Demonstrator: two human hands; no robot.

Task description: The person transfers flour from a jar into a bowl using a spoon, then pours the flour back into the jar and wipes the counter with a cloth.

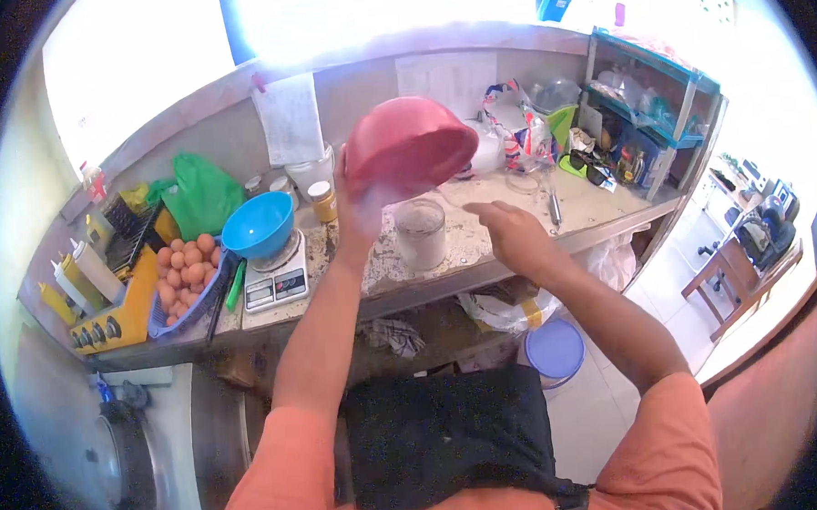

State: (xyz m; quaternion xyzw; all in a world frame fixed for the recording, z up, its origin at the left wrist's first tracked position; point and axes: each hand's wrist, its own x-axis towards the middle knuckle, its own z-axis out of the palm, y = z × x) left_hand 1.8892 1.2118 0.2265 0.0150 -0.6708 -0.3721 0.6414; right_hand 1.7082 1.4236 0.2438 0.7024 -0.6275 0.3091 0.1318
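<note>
My left hand (357, 213) holds a red plastic bowl (410, 145) by its left side. The bowl is tipped, its opening turned down and to the right, above a round container (421, 235) with a pale, dusty look on the worktop. To the right of the container, my right hand (513, 233) is raised with fingers pointing left; nothing shows in it, but the fingertips are blurred. Left of the container stand a jar with a white lid (323, 201) and a kitchen scale (276, 285) bearing a blue bowl (258, 225).
A basket of eggs (188, 275), squeeze bottles (98, 270) and a green plastic bag (204, 195) occupy the left. A whisk (555, 206), sunglasses (588, 167) and a shelf rack (686, 116) stand right. Below is a lidded bucket (555, 352). The worktop's front edge (451, 284) runs before me.
</note>
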